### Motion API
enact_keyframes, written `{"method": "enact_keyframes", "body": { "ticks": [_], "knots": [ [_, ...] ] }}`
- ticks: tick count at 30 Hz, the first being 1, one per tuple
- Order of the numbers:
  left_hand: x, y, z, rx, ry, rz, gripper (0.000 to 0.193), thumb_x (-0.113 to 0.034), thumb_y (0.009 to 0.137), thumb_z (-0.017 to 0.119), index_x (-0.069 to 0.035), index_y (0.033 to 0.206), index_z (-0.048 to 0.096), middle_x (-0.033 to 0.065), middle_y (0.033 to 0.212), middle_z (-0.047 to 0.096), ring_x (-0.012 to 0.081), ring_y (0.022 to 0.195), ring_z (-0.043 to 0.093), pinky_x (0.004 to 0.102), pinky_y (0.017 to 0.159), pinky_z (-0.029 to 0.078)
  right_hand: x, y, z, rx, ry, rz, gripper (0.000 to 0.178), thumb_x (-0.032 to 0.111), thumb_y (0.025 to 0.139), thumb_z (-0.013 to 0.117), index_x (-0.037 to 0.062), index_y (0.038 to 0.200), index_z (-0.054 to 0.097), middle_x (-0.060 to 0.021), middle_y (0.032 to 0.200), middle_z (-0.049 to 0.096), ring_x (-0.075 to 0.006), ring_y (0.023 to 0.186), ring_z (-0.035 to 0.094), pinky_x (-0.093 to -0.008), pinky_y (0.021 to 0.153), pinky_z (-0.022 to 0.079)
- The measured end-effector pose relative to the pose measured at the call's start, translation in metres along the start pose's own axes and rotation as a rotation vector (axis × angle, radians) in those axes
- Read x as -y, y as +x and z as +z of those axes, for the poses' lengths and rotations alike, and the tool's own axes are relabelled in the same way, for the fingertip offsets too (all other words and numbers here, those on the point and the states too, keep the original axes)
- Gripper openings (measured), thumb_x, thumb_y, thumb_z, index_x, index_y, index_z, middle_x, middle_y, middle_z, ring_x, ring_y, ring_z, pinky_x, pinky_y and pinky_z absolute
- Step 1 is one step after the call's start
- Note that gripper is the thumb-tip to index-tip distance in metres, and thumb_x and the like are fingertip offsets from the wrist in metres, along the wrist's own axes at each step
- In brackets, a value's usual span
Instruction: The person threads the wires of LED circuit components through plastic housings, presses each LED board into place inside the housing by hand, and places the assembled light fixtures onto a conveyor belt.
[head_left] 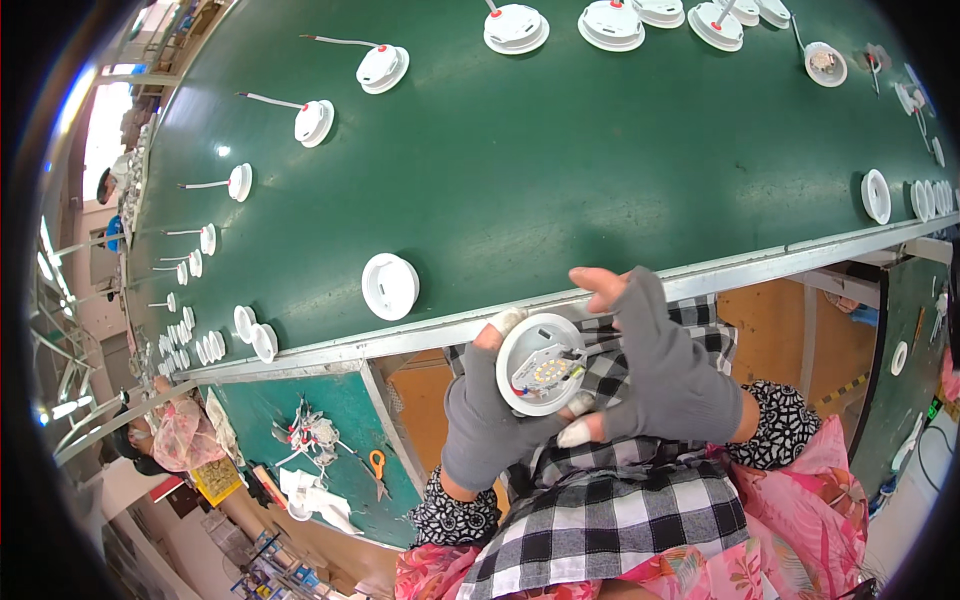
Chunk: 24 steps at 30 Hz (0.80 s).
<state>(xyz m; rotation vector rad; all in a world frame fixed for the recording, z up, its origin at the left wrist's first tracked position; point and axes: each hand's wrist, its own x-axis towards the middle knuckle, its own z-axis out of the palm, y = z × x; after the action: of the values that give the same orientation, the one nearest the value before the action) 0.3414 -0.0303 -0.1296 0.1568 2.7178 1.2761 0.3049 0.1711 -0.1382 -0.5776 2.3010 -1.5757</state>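
Observation:
My left hand, in a grey fingerless glove, grips a round white lamp housing tilted up before my lap. Inside it sits a white circuit board with several yellowish LEDs and small wire ends. My right hand, gloved the same way, is beside the housing's right side. Its index finger points out toward the bench edge and its thumb is apart, below the housing. White tape wraps some fingertips. A pale wire at the housing's right side runs toward the right hand; whether that hand touches it I cannot tell.
The green bench has a metal front edge. An empty white ring lies near it. Finished-looking lamps with cords line the far side. Orange scissors and a wire bundle lie on a lower green shelf at left.

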Motion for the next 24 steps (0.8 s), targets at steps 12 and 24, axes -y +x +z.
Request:
{"method": "enact_keyframes", "body": {
  "ticks": [12, 24],
  "knots": [
    [0.015, -0.004, 0.004, 0.201, -0.434, -0.049, 0.069, -0.012, 0.081, 0.075, -0.002, 0.138, 0.038, 0.0146, 0.120, 0.063, 0.0221, 0.109, 0.065, 0.0349, 0.090, 0.051, 0.017, 0.003, 0.007, 0.031, -0.037, 0.136, 0.093, 0.031, 0.063, 0.083, 0.0042, 0.141, 0.039, -0.0144, 0.109, 0.044, -0.0308, 0.088, 0.061, -0.0396, 0.072, 0.055],
    [0.025, -0.028, 0.011, 0.098, -0.846, -0.274, 0.019, 0.002, 0.094, 0.054, 0.002, 0.113, 0.053, 0.0097, 0.111, 0.065, 0.0132, 0.102, 0.062, 0.0289, 0.091, 0.048, 0.002, 0.001, 0.003, -0.023, 0.087, -0.057, 0.092, 0.031, 0.063, 0.085, 0.0057, 0.141, 0.041, -0.0131, 0.112, 0.043, -0.0305, 0.091, 0.062, -0.0368, 0.075, 0.057]
  ]
}}
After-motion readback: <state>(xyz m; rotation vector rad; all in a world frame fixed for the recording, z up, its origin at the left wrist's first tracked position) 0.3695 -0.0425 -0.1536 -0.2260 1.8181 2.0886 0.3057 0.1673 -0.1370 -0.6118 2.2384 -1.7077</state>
